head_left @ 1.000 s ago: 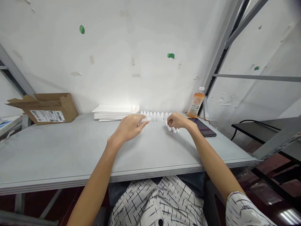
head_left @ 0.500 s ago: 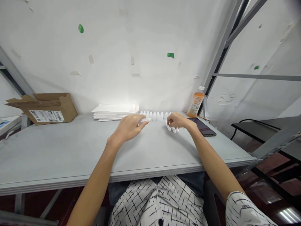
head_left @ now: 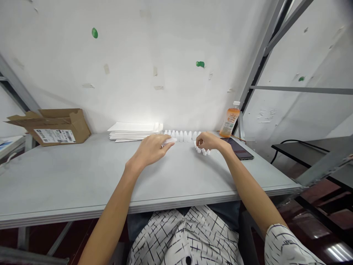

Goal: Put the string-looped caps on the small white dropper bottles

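My left hand (head_left: 152,149) grips a small white bottle (head_left: 170,140) lying on its side between thumb and fingers. My right hand (head_left: 207,141) is curled with its fingertips pinched together over a cluster of small white pieces (head_left: 204,151); whether one is between the fingertips is too small to tell. Behind both hands, several white bottles (head_left: 185,136) stand upright in a row near the wall.
A stack of white envelopes (head_left: 135,129) lies left of the bottles, and an open cardboard box (head_left: 59,127) is farther left. An orange drink bottle (head_left: 230,120) and a dark phone (head_left: 237,149) are at the right of the grey table (head_left: 82,176).
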A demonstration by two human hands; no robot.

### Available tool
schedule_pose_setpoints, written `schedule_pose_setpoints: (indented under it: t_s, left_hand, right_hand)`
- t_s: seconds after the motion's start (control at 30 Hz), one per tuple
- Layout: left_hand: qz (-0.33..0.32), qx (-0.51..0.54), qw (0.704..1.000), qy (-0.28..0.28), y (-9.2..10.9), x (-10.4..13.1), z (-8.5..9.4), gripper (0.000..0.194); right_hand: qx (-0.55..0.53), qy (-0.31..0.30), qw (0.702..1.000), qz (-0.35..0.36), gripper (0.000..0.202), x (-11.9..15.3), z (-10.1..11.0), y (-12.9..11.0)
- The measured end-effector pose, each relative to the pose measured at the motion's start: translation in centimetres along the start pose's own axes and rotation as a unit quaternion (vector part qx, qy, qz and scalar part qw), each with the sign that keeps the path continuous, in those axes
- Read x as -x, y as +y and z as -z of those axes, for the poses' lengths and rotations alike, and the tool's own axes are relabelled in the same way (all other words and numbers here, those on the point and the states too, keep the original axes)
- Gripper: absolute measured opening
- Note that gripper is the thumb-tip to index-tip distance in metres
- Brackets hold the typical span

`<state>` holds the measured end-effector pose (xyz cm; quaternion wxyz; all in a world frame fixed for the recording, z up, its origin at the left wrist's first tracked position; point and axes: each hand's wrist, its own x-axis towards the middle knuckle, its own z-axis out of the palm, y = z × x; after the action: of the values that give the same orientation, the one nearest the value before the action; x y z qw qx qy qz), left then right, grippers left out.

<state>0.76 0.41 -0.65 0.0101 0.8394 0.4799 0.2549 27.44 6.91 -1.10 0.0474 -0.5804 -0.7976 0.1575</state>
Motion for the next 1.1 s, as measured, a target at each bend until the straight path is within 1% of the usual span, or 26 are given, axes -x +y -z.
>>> schedule_pose_setpoints:
  t_s: [0.17,0.3,0.4,0.47,0.53,0.6,0.7,0.8,0.87,1.0,1.1]
  left_hand:
    - [0.005,-0.001,1.0,-0.005,0.1,0.0,0.1,0.032]
    - [0.004,-0.001,1.0,-0.005,0.0,0.0,0.0,0.032]
    - [-0.004,-0.001,1.0,0.001,-0.1,0.0,-0.1,0.033]
    - [-0.008,0.001,1.0,0.005,0.0,0.0,-0.1,0.033]
    - [-0.011,0.008,1.0,0.007,0.0,0.0,-0.1,0.035]
    - [-0.018,0.019,1.0,0.012,0.1,0.0,0.0,0.036]
    - [-0.032,0.033,0.999,0.022,0.1,0.1,0.0,0.036]
    - [-0.041,0.036,0.998,0.027,-0.1,0.1,-0.2,0.036]
    - [-0.045,0.029,0.998,0.031,-0.2,0.1,-0.3,0.036]
    - [-0.038,0.011,0.998,0.038,-0.4,0.1,-0.4,0.035]
    - [-0.042,0.01,0.999,0.031,-0.4,0.1,-0.4,0.033]
  right_hand:
    - [-0.014,0.0,1.0,0.005,0.015,0.0,0.0,0.2]
    - [-0.014,0.016,1.0,-0.001,0.011,0.3,0.2,0.1]
    - [0.004,0.055,0.998,0.004,0.014,0.6,0.3,-0.3]
    - [0.004,0.098,0.995,0.031,0.017,0.7,0.2,-0.7]
    - [-0.028,0.135,0.988,0.075,0.021,0.7,-0.1,-1.3]
    - [-0.094,0.148,0.977,0.122,0.025,0.6,-0.6,-1.9]
    - [-0.206,0.134,0.953,0.177,0.028,0.7,-1.5,-3.0]
    - [-0.282,0.112,0.93,0.207,0.03,0.8,-2.4,-4.1]
    - [-0.302,0.113,0.922,0.214,0.032,0.9,-2.7,-4.5]
    - [-0.304,0.147,0.914,0.224,0.039,0.8,-3.1,-4.7]
    - [-0.317,0.133,0.91,0.232,0.055,0.6,-3.4,-4.6]
